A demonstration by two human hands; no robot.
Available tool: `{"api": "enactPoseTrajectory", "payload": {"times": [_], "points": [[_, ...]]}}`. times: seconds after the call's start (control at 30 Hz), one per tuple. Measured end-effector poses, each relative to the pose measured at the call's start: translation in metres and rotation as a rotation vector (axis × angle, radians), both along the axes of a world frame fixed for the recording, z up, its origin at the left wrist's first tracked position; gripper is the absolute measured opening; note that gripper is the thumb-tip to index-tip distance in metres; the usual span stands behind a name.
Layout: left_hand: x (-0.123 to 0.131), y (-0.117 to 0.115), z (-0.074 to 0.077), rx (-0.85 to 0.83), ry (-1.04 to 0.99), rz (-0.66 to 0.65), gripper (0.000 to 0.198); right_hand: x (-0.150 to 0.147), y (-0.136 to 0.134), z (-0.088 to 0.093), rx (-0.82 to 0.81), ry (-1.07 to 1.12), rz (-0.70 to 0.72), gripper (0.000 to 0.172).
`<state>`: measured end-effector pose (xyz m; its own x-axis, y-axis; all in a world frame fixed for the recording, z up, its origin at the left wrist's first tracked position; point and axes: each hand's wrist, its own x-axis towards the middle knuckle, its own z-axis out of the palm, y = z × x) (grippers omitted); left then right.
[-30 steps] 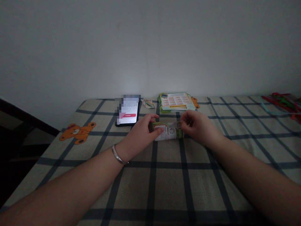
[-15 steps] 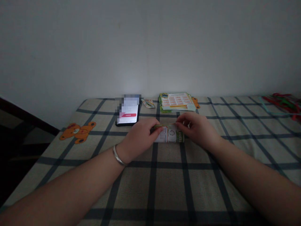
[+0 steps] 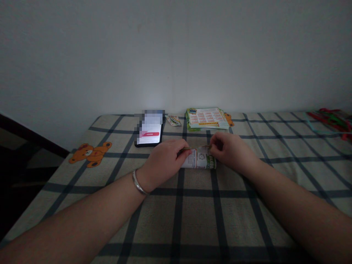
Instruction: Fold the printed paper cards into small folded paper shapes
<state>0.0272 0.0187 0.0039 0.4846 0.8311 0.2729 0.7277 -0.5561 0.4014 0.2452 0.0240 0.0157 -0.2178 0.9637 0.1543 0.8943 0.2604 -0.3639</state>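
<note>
A printed sheet of paper [image 3: 200, 160], white with green at its right end, is bent over into a curved fold just above the checked cloth. My left hand [image 3: 167, 156], with a silver bangle at the wrist, pinches its upper edge at the left between thumb and fingers. At the other end my right hand [image 3: 227, 148] is closed on the same upper edge, thumb against the fingertips. The fingers cover both upper corners of the sheet.
Behind the hands lie a lit phone [image 3: 150, 132], a small folded paper piece [image 3: 173, 120] and a stack of printed sheets [image 3: 207, 119]. Red and green strings [image 3: 334, 119] lie at the far right. An orange bear figure [image 3: 92, 154] is on the cloth at left; a wall [image 3: 176, 55] rises behind.
My right hand has shifted slightly right along the upper edge of the paper, and its fingers have closed more tightly. My left hand has barely moved.
</note>
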Motion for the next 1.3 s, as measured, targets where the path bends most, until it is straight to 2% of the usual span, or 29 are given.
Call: {"api": "enactPoseTrajectory", "payload": {"times": [0.17, 0.27, 0.37, 0.43, 0.63, 0.9, 1.03, 1.13, 1.3], "points": [[0.001, -0.002, 0.003, -0.015, -0.030, 0.027, 0.019, 0.000, -0.003, 0.003, 0.164, -0.192, 0.013, 0.012], [0.001, 0.000, 0.003, -0.054, -0.080, 0.056, 0.020, 0.004, -0.001, -0.001, 0.131, -0.028, 0.025, 0.015], [0.000, 0.002, 0.001, -0.101, -0.123, 0.082, 0.022, 0.009, 0.003, -0.008, -0.025, 0.252, 0.145, 0.021], [0.000, 0.003, -0.001, -0.125, -0.145, 0.090, 0.023, 0.011, 0.005, -0.013, -0.085, 0.352, 0.185, 0.021], [-0.002, 0.005, -0.003, -0.138, -0.203, 0.075, 0.024, 0.007, 0.008, -0.022, -0.124, 0.427, 0.178, 0.016], [-0.004, 0.009, -0.003, -0.188, -0.294, 0.022, 0.023, 0.008, 0.005, -0.014, -0.078, 0.476, 0.144, 0.020], [-0.002, 0.009, -0.005, -0.225, -0.436, 0.046, 0.018, 0.008, 0.005, -0.015, -0.050, 0.473, 0.159, 0.021], [0.000, 0.007, -0.005, -0.250, -0.521, 0.063, 0.025, 0.008, 0.006, -0.017, -0.041, 0.509, 0.165, 0.018], [0.002, 0.006, -0.005, -0.268, -0.608, 0.048, 0.017, 0.010, 0.003, -0.017, -0.003, 0.559, 0.227, 0.029]]}}
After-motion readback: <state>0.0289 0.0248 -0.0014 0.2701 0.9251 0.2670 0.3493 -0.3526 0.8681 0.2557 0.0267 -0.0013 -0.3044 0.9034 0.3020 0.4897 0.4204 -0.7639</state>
